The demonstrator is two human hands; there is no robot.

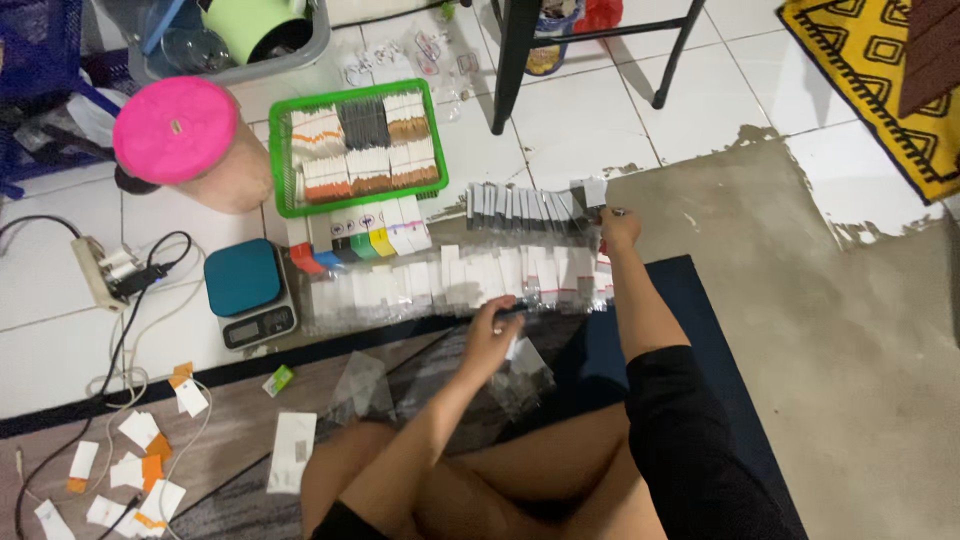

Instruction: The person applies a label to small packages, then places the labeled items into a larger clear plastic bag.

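Observation:
I sit cross-legged on a dark mat. My right hand (617,228) reaches forward and pinches a small white packet (596,192) at the right end of an overlapping row of dark-and-white packets (520,207). My left hand (492,335) rests with fingers curled on a clear plastic sleeve at the near edge of a second row of white packets in clear sleeves (470,280). More clear plastic bags (525,365) lie beside my left wrist.
A green basket (282,185) of stacked packets stands behind the rows, colour-tabbed packets (360,245) in front of it. A teal digital scale (248,292), pink-lidded jar (178,135), power strip (100,270), scattered paper slips (130,465) at left. Black stool legs (515,60) behind.

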